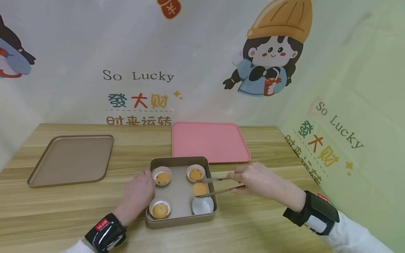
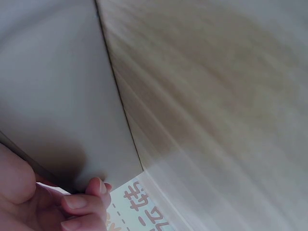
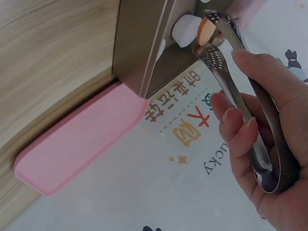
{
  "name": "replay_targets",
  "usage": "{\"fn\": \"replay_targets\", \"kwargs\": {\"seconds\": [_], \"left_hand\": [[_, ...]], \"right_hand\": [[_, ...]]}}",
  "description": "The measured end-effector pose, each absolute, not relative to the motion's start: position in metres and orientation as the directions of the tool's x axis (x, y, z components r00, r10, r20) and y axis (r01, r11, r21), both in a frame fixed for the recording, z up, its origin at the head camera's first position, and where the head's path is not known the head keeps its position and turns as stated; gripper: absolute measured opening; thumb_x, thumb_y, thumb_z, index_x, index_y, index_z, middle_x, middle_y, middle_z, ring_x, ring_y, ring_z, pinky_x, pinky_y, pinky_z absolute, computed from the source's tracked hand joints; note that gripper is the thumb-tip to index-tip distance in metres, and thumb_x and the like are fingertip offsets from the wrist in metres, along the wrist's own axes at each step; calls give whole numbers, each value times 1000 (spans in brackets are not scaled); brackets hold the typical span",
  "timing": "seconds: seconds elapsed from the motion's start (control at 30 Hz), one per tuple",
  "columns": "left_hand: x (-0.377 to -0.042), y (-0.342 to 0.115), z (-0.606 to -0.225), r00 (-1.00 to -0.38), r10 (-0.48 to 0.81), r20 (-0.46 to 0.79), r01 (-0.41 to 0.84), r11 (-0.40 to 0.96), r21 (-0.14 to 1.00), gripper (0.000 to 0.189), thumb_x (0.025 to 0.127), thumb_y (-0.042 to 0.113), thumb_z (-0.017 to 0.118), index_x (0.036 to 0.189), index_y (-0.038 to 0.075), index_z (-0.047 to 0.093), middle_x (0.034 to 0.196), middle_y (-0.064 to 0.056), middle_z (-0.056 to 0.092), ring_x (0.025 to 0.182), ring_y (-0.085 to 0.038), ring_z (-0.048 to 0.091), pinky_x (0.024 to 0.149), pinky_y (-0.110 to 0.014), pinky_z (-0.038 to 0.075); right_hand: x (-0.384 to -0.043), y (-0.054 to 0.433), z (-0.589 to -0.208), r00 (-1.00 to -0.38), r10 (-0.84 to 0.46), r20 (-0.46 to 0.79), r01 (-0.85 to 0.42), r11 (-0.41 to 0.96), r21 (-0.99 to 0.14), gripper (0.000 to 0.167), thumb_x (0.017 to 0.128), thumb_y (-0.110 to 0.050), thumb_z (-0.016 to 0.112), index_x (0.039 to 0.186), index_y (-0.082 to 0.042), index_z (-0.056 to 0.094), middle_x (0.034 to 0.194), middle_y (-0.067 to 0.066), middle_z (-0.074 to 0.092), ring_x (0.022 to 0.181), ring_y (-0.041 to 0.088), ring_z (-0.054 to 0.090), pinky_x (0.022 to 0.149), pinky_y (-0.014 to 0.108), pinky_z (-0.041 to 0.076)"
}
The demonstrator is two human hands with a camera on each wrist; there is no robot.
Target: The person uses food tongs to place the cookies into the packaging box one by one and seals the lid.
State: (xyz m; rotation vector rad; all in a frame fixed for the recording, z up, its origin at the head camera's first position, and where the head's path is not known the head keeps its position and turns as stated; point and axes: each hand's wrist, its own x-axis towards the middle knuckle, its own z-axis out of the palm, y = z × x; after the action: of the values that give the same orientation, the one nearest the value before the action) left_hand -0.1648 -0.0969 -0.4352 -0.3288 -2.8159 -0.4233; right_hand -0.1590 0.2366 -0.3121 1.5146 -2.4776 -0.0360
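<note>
In the head view my right hand (image 1: pixel 257 181) grips metal tongs (image 1: pixel 218 192), whose tips pinch a round cookie (image 1: pixel 200 189) over the right side of a deep brown baking pan (image 1: pixel 180 222). In the right wrist view the perforated ends of the tongs (image 3: pixel 231 82) close about the cookie (image 3: pixel 206 32). Just below it in the head view stands an empty white paper cup (image 1: pixel 203 206). Cookies in paper cups occupy the other corners: back left (image 1: pixel 162 178), front left (image 1: pixel 160 210) and back right (image 1: pixel 194 174). My left hand (image 1: pixel 139 189) holds the pan's left wall, fingers curled at its rim.
A pink tray (image 1: pixel 210 142) lies behind the pan. At the left is a flat brown tray (image 1: pixel 72 160). Both lie on a wooden table (image 1: pixel 253 225), with a printed cloth (image 1: pixel 202 63) hanging behind and at the right.
</note>
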Motion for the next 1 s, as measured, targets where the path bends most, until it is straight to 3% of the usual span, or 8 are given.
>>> {"fn": "replay_targets", "kwargs": {"seconds": [0.27,0.6,0.77,1.0], "left_hand": [[-164,-98,-434,-942,181,284,256,932,257,18,96,2,59,86,-9,50,70,-14,50,59,-30,60,47,-42,54],[-165,-97,-432,-951,167,260,236,936,263,19,98,4,58,87,-9,50,71,-14,51,60,-29,60,47,-43,55],[-164,-97,-433,-944,180,275,250,937,245,18,97,3,59,85,-8,50,70,-13,49,58,-27,58,45,-41,53],[-163,-97,-434,-941,180,287,255,935,247,18,96,3,59,85,-8,50,70,-14,50,58,-28,59,46,-41,53]], "right_hand": [[-159,230,-315,-405,-912,64,-895,410,177,24,82,-22,88,96,-9,75,80,-2,70,61,4,61,54,14,47],[-159,215,-315,-426,-902,-71,-890,404,212,18,79,-21,88,84,-13,73,68,-8,58,55,0,34,49,15,31],[-162,207,-318,-410,-906,-104,-892,375,252,23,77,-21,88,75,-15,66,64,-8,52,56,1,29,50,16,25],[-166,199,-323,-416,-901,-124,-886,372,275,20,74,-19,86,72,-14,67,62,-10,48,57,2,25,50,16,24]]}}
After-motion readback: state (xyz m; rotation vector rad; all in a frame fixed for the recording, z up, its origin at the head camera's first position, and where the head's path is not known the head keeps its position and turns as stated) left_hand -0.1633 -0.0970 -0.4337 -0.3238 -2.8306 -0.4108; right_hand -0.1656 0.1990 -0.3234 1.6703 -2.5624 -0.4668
